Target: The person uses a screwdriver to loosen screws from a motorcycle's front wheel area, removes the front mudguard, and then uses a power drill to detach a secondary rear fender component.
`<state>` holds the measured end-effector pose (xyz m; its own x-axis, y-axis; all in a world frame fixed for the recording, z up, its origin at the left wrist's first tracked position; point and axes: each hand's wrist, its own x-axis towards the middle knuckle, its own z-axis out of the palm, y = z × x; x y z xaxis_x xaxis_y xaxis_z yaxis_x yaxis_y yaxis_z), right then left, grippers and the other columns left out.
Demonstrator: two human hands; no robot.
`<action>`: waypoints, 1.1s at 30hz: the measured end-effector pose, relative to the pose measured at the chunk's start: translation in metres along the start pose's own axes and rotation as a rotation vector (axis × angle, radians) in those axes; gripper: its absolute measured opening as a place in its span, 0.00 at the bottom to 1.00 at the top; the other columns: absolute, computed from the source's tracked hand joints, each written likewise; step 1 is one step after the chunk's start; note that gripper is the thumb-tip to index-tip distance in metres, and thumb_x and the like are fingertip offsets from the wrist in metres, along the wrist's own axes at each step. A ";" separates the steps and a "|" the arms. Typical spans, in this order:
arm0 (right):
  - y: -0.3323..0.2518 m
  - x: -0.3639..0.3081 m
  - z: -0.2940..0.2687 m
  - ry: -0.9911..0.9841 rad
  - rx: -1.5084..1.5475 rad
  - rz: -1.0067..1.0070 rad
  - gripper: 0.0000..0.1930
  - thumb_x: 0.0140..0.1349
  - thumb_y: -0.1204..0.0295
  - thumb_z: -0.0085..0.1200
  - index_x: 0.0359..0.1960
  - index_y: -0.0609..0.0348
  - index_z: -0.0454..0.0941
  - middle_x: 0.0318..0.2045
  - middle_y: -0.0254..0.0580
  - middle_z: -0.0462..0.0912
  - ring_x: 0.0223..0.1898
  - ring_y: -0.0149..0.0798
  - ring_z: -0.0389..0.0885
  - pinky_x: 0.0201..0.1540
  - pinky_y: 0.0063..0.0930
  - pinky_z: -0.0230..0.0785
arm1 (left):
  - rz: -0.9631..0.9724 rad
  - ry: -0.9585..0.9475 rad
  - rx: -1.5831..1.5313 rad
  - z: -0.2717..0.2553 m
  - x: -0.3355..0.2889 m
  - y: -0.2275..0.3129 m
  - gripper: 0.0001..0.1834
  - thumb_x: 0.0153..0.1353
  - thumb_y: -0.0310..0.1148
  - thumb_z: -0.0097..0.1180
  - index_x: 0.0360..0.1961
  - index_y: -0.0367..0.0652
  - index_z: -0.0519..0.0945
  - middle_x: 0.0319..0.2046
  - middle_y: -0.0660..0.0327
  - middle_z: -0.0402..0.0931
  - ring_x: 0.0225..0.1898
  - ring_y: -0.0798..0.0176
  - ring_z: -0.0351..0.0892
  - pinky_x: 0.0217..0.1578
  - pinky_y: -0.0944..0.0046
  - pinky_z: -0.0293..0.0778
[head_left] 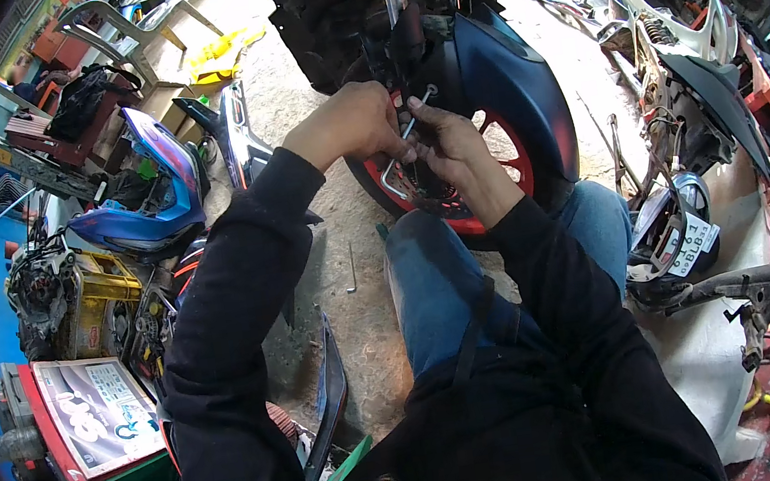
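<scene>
In front of my knees, both of my hands meet beside a motorcycle's front wheel (510, 150) with a red rim. My left hand (353, 121) comes in from above with its fingers curled down and pinched. Between the hands a slim silver rod (410, 128) slants up to a round end. My right hand (458, 147) is closed around its side, thumb raised along the rod. Below my left fingertips a thin bent metal rod (387, 181), like a hex key, sticks out; whether both rods are one piece I cannot tell. The dark blue front fender (514, 80) rises to the right of my hands.
On the concrete floor lies a thin L-shaped rod (352, 269). Blue body panels (154, 197) and a yellow crate (109, 284) stand at left, near a red-edged box (94, 411). Removed motorcycle parts (689, 213) crowd the right. A yellow cloth (223, 56) lies far left.
</scene>
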<state>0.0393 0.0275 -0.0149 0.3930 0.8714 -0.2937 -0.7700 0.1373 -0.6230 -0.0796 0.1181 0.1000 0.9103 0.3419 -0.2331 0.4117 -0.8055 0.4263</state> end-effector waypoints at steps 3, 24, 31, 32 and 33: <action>0.002 0.002 0.001 0.000 0.023 -0.016 0.06 0.60 0.71 0.56 0.35 0.61 0.77 0.30 0.40 0.78 0.33 0.37 0.77 0.36 0.33 0.73 | -0.029 -0.004 0.057 0.001 0.000 0.004 0.14 0.45 0.37 0.68 0.27 0.35 0.84 0.19 0.56 0.79 0.23 0.63 0.81 0.26 0.65 0.75; 0.006 0.008 0.010 0.131 0.018 -0.065 0.08 0.61 0.71 0.54 0.36 0.63 0.77 0.31 0.40 0.78 0.29 0.37 0.73 0.32 0.31 0.67 | -0.122 -0.201 0.055 -0.019 0.031 0.005 0.15 0.50 0.38 0.61 0.28 0.32 0.82 0.19 0.55 0.78 0.24 0.61 0.81 0.26 0.63 0.76; -0.004 -0.005 0.015 0.023 0.135 0.034 0.10 0.62 0.68 0.55 0.36 0.64 0.77 0.32 0.41 0.79 0.27 0.35 0.74 0.31 0.26 0.68 | -0.136 -0.259 -0.061 -0.013 0.036 -0.007 0.24 0.56 0.48 0.53 0.30 0.31 0.81 0.23 0.51 0.80 0.23 0.60 0.81 0.27 0.64 0.75; -0.003 0.000 0.009 0.031 0.096 -0.017 0.10 0.62 0.68 0.54 0.38 0.62 0.77 0.33 0.40 0.79 0.28 0.35 0.74 0.32 0.25 0.68 | -0.236 -0.274 -0.112 -0.015 0.034 0.006 0.24 0.55 0.47 0.55 0.29 0.30 0.81 0.23 0.51 0.80 0.23 0.60 0.81 0.27 0.64 0.75; -0.004 0.004 0.002 0.040 0.056 -0.068 0.11 0.63 0.67 0.53 0.41 0.61 0.76 0.34 0.40 0.79 0.29 0.34 0.74 0.33 0.24 0.68 | -0.203 -0.248 -0.060 -0.019 0.031 0.017 0.21 0.53 0.43 0.59 0.28 0.29 0.81 0.21 0.51 0.79 0.23 0.61 0.81 0.26 0.64 0.76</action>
<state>0.0431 0.0318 -0.0117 0.4646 0.8397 -0.2813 -0.7671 0.2229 -0.6015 -0.0438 0.1238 0.1167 0.7745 0.3583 -0.5213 0.5921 -0.7006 0.3982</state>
